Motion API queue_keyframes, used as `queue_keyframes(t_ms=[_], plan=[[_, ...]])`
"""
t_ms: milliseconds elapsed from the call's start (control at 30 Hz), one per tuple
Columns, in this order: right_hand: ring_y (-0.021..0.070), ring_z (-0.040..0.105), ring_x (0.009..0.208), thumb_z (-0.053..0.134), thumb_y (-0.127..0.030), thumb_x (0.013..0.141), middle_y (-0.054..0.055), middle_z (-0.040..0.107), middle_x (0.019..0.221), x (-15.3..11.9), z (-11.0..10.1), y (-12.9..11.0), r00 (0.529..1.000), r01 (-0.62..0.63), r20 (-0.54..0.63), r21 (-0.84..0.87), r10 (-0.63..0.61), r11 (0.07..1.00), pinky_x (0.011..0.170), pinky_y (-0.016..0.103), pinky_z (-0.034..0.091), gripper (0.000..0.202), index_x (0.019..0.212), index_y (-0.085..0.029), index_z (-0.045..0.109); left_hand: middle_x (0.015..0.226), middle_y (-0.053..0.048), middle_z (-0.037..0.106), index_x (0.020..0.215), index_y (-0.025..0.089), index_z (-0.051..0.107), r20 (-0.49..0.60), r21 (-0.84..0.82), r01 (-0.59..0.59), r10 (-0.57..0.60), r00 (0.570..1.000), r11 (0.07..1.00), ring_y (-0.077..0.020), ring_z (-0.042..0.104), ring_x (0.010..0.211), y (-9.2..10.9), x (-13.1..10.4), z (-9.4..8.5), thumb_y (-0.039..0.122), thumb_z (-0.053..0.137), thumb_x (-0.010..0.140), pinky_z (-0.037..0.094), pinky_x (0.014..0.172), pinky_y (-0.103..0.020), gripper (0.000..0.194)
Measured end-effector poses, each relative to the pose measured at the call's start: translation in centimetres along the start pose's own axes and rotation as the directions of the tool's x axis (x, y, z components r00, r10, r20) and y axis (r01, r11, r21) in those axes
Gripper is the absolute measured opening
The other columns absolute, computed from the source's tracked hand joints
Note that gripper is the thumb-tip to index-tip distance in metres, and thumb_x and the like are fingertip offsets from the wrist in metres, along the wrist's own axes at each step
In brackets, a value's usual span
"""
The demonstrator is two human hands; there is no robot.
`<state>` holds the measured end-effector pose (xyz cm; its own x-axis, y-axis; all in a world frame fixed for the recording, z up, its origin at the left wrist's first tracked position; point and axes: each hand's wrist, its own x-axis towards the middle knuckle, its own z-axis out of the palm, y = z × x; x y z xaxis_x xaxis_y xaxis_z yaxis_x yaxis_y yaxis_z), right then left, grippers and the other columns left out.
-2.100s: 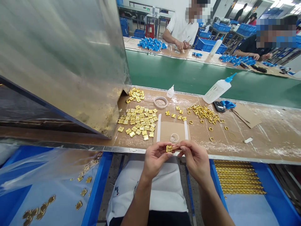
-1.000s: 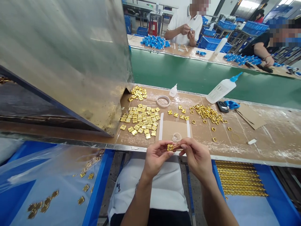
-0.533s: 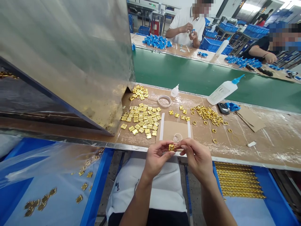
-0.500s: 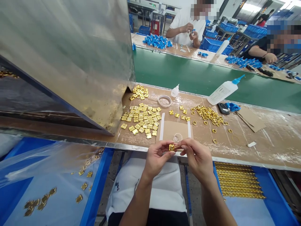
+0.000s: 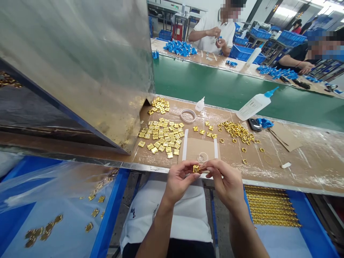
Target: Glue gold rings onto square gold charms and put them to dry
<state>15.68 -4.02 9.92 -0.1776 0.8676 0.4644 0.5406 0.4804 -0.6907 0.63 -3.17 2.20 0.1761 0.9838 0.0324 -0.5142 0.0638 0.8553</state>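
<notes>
My left hand pinches a small square gold piece between thumb and fingers, above the bench's front edge. From the right, my right hand holds a thin stick-like tool whose tip meets the gold piece; its exact kind is too small to tell. Just beyond my hands lies a cardboard pad with white tape strips at its sides and a clear ring on it. Many square gold pieces are spread to the left. To the right is a heap of gold rings.
A large metal panel rises at left. A tape roll, a small white bottle and a larger blue-tipped bottle are on the bench. Blue bins flank my lap. Two people work across the green belt.
My hands stay almost in place, with the tool tip still at the gold piece. Across the belt, the co-workers' hands have shifted slightly.
</notes>
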Motion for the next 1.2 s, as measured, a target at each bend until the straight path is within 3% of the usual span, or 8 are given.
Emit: queue_keyframes(t_ms=[167,600,933,1200], plan=[[0.0116,0.071,0.066,0.050,-0.008,0.101,0.000,0.076,0.085,-0.21,0.13,-0.02,1.000,0.005,-0.005,0.023,-0.005,1.000,0.058,0.017,0.057,0.024,0.093,-0.024,0.066,0.100,-0.010,0.083,0.104,0.017,0.080,0.008,-0.006,-0.016,0.016,1.000,1.000,-0.0201,0.080,0.088,0.00,-0.01,0.05,0.036,0.089,0.077,0.064,0.083,-0.026,0.033],[0.0093,0.068,0.056,0.051,-0.007,0.099,-0.002,0.075,0.081,0.04,-0.08,-0.46,1.000,-0.001,-0.018,0.031,0.001,1.000,0.054,0.016,0.054,0.024,0.092,-0.024,0.067,0.101,-0.009,0.083,0.105,0.019,0.079,0.037,0.002,-0.054,0.054,0.998,0.999,-0.0193,0.080,0.089,0.32,0.02,0.11,0.034,0.087,0.080,0.064,0.082,-0.024,0.030],[0.0129,0.071,0.068,0.047,-0.004,0.099,0.000,0.075,0.085,-0.21,0.05,-0.13,0.999,0.039,-0.001,-0.006,-0.039,0.999,0.058,0.019,0.055,0.028,0.096,-0.025,0.067,0.099,-0.010,0.083,0.104,0.017,0.079,0.030,0.020,-0.047,0.046,0.998,0.999,-0.0200,0.080,0.087,0.43,0.06,0.27,0.036,0.087,0.080,0.065,0.081,-0.025,0.032],[0.0119,0.069,0.063,0.050,-0.007,0.100,-0.001,0.076,0.082,-0.03,0.16,-0.39,0.999,0.038,-0.027,-0.016,-0.039,0.999,0.058,0.019,0.056,0.027,0.095,-0.025,0.070,0.099,-0.010,0.083,0.105,0.017,0.078,0.031,0.023,-0.032,0.031,0.999,0.999,-0.0209,0.080,0.085,0.25,-0.03,0.22,0.039,0.087,0.079,0.065,0.081,-0.027,0.035]])
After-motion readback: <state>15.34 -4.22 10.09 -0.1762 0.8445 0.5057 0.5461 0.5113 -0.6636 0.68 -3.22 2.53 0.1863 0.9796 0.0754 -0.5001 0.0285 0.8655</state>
